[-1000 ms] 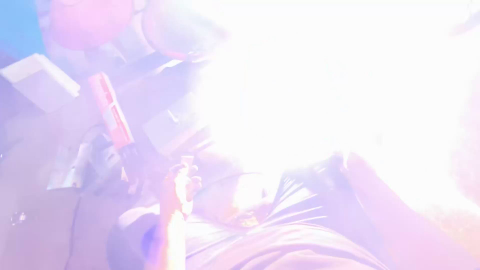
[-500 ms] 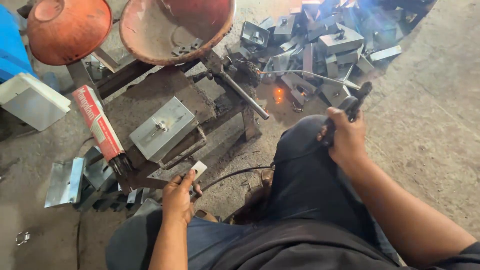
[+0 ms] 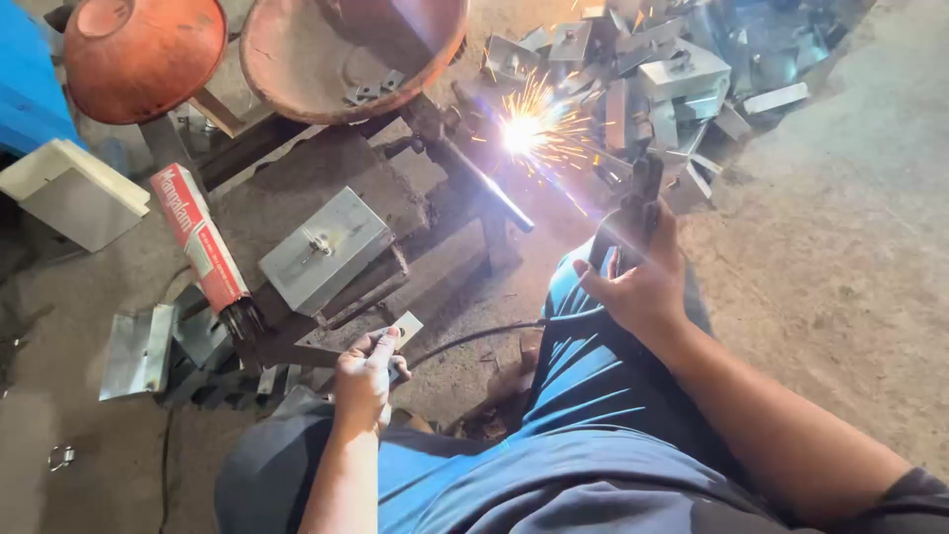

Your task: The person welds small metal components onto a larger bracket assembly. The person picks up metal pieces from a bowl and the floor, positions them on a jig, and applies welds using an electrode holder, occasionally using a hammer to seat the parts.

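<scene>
While the right hand [image 3: 647, 282] is clenched around the dark handle of a welding holder [image 3: 643, 193] whose tip points toward a burst of sparks [image 3: 524, 129] at the edge of a heap of grey metal boxes [image 3: 682, 74], the left hand [image 3: 364, 381] pinches a small flat metal plate [image 3: 400, 331] between thumb and fingertips, low beside the rusty steel stand [image 3: 326, 297]. That plate looks thin, stiff and light, probably with sharp cut edges, so holding it by the end farthest from any weld seems wise. A finished grey box [image 3: 321, 247] sits on the stand, rigid and likely heavier. The holder looks solid and trails a black cable [image 3: 465, 341] across the floor, so its insulated handle is the place to grip.
</scene>
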